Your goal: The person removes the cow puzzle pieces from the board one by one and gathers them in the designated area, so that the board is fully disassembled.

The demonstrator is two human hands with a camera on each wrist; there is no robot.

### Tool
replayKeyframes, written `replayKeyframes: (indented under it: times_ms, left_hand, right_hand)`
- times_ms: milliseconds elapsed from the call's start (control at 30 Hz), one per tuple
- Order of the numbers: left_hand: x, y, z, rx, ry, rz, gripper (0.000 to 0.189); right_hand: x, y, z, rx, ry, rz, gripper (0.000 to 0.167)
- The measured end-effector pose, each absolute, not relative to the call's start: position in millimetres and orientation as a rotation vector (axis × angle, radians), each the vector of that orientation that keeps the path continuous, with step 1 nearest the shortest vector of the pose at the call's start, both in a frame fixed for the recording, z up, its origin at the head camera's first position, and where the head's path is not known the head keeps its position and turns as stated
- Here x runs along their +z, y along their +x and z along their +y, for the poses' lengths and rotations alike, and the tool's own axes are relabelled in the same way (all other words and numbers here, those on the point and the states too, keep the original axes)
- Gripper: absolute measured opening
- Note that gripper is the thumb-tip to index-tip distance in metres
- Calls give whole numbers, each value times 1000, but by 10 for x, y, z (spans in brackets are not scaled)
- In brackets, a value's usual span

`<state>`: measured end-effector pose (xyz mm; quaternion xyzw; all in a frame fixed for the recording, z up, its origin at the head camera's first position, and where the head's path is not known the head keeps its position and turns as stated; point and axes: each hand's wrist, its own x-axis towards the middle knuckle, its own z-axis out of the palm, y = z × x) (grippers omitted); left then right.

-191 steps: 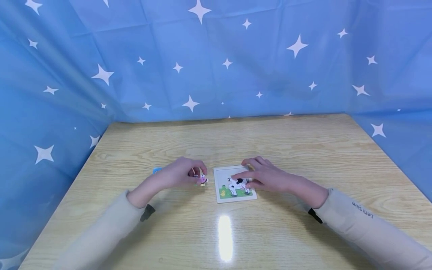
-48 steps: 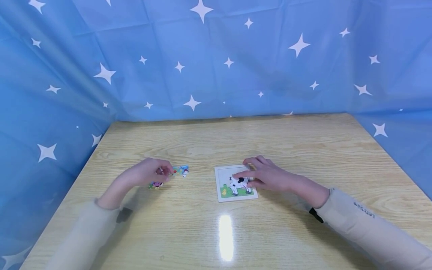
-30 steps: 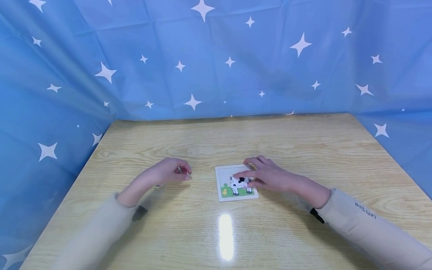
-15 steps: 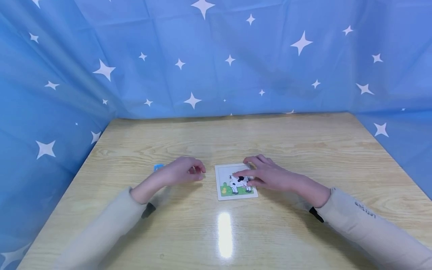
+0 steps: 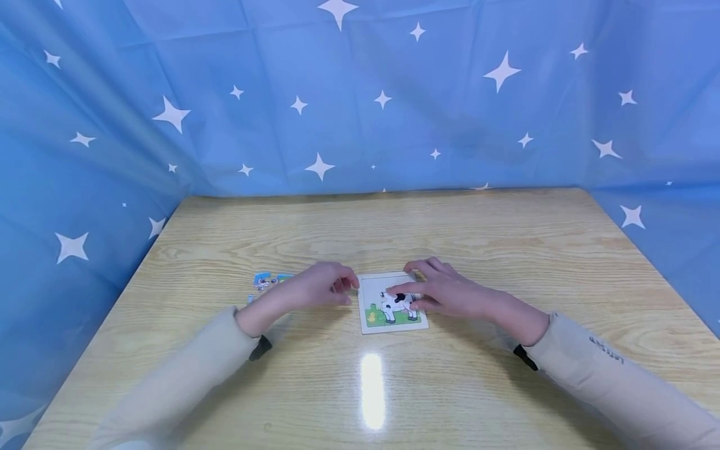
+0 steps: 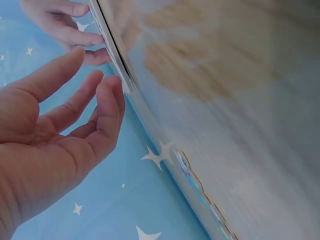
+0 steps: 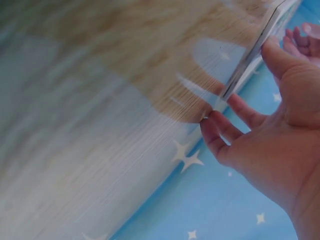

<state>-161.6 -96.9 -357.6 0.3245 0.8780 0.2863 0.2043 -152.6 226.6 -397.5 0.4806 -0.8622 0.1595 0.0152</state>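
A square puzzle board (image 5: 370, 282) with a pale rim lies mid-table, showing a black-and-white cow and a duck on green. Its upper left part is plain white. My right hand (image 5: 450, 292) rests over the board's right side, fingers spread and touching it; this hand (image 7: 295, 110) also meets the board's edge in the right wrist view. Just off the left edge is my left hand (image 5: 323, 286). Its fingers are loosely bent, and the left wrist view shows nothing in this hand (image 6: 65, 115). Colourful puzzle pieces (image 5: 262, 280) lie behind the left forearm, partly hidden.
The wooden table (image 5: 478, 231) has a light streak reflected near its front. A blue curtain (image 5: 349, 125) with white stars hangs behind it and along the sides. Both sleeves cross the table's front part.
The left hand, holding a pinkish puzzle piece earliest, went left to the loose pieces, then came right to the board's left edge. The right hand stays on the board.
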Motion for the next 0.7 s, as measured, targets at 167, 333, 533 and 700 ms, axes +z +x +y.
replayKeyframes:
  times_ms: [167,333,533,700]
  left_hand:
    - [-3584,-1626,-892,753,917,2450,21]
    - [-3569,-1634,-818,728,920,2439,21]
    - [-3549,-1637,-748,699,934,2453,21]
    - [-3542,-1647,-695,687,921,2451,23]
  right_hand:
    - [-4074,-1580,2295,497,1499,-2669,46]
    - [-4072,-1586,2289,494,1489,-2694,49]
    - [-3967,-1533,2239,518,1448,-2781,40]
    - [-3874,-1498,2201,526,1431,-2858,32]
